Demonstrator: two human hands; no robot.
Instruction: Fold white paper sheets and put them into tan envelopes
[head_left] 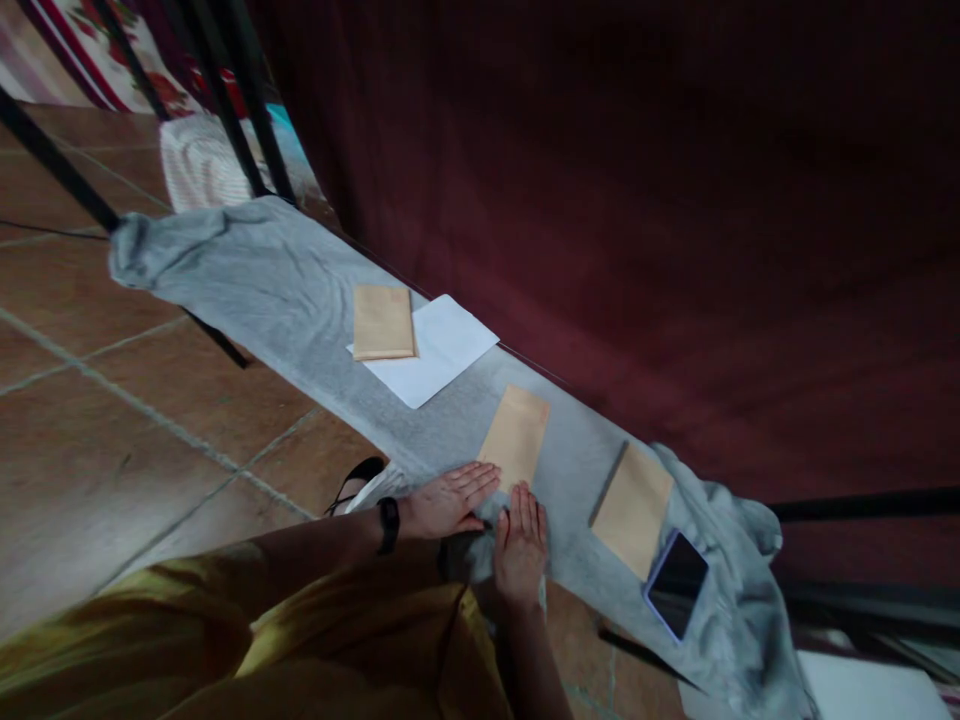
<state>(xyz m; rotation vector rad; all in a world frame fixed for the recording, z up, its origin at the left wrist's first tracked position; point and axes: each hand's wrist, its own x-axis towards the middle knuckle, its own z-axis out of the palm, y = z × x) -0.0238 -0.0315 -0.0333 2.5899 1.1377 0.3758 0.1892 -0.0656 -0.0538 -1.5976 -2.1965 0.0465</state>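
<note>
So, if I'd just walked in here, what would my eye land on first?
Probably the huge dark red cloth filling the upper right. Next, perhaps, the left hand with its black wristband and the right hand, both at the near end of a tan envelope on a long grey-draped surface. A white sheet also stands out, partly under another tan piece, left of that envelope.

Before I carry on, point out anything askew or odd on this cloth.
The white sheet lies askew, jutting from beneath the left stack, and the cloth is bunched at both ends, though flatter in the middle. Nothing looks spilled.
</note>
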